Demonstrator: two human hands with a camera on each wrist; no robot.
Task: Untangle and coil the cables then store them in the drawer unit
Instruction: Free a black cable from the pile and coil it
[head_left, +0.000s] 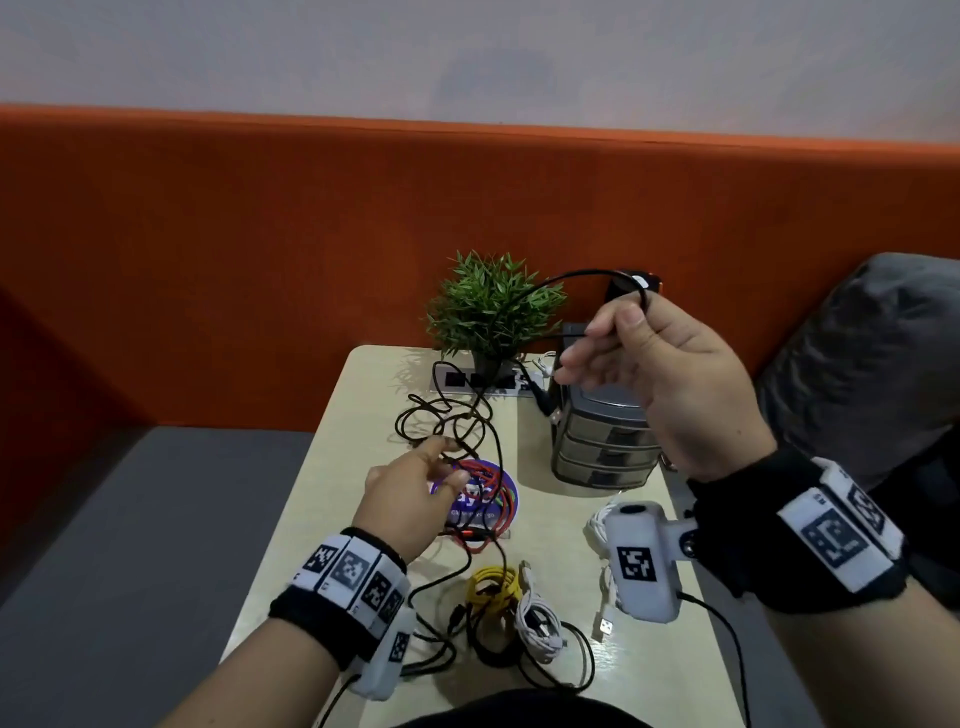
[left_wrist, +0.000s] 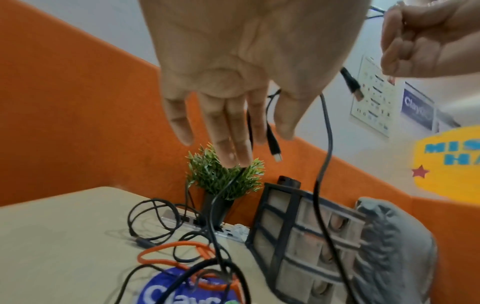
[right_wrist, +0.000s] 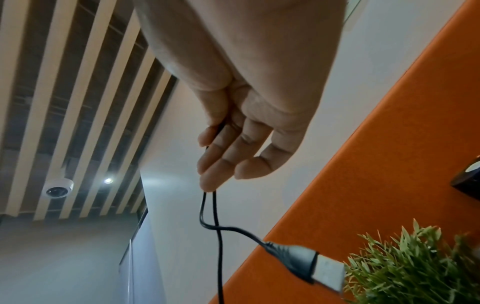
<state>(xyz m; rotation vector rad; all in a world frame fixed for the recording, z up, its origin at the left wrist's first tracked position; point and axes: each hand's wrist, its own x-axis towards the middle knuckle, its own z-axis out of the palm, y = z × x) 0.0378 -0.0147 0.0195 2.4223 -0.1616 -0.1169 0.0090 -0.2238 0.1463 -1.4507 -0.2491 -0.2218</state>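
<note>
My right hand (head_left: 597, 338) is raised above the grey drawer unit (head_left: 602, 447) and pinches a thin black cable (head_left: 571, 275) between thumb and forefinger. In the right wrist view two strands drop from the right hand (right_wrist: 215, 160), and the cable's USB plug (right_wrist: 311, 265) dangles below. The cable arcs left over the plant and down into a tangle of black cables (head_left: 467, 415) and a red cable (head_left: 488, 473). My left hand (head_left: 431, 462) hovers over that tangle. Its fingers (left_wrist: 228, 133) are straight, with black strands (left_wrist: 324, 164) running behind and beside them.
A potted plant (head_left: 493, 306) and a power strip (head_left: 457, 382) stand at the table's far edge. A yellow coil (head_left: 491, 584), a white coil (head_left: 537, 618) and a loose white cable (head_left: 597, 525) lie near me. A grey cushion (head_left: 857, 353) sits to the right.
</note>
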